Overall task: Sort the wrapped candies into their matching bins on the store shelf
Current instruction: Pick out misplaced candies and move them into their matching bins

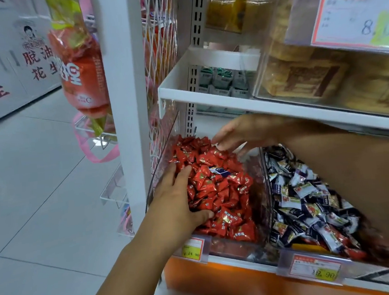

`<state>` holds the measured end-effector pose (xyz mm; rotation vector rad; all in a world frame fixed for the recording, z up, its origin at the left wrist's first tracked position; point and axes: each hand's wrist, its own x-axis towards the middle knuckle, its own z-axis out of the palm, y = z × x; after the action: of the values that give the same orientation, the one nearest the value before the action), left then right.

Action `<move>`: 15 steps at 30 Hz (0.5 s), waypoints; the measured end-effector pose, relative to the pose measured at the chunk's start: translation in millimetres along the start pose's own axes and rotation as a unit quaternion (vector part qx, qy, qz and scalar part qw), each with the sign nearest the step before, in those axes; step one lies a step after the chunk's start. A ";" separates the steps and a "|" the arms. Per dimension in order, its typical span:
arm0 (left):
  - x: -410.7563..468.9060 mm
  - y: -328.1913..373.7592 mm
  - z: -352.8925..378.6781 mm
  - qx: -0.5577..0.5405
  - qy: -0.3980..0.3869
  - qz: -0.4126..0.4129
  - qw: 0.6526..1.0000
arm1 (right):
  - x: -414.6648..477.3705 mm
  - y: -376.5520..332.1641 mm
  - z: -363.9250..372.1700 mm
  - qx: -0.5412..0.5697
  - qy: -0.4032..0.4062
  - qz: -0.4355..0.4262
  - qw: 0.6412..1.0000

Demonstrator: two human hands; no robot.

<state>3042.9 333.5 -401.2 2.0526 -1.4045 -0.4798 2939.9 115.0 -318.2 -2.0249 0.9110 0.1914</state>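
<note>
Candy in a blue wrapper (pixel 219 170) lies crosswise among the red candies (pixel 216 192) in the left bin (pixel 230 246), between your open, empty hands: left hand (pixel 176 196) resting on the heap, right hand (pixel 237 134) nearer, hovering just behind it.

I see the clear left bin (pixel 230 246) heaped with red candies (pixel 218 192), their foil wrappers shiny and jumbled. One blue-and-white candy (pixel 219 170) lies on top of the red heap, near its middle. Just beside it, the right bin (pixel 267 183) holds a pile of dark candies (pixel 306 198) in navy and white wrappers.
</note>
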 end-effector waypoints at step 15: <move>2.1 0.4 0.6 0.015 -0.011 0.016 1.000 | -10.7 -4.8 16.7 -0.171 0.136 -0.060 0.974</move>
<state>3043.0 331.3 -401.4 2.0509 -1.4636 -0.4712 2938.7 135.3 -320.2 -2.4641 0.9685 0.0019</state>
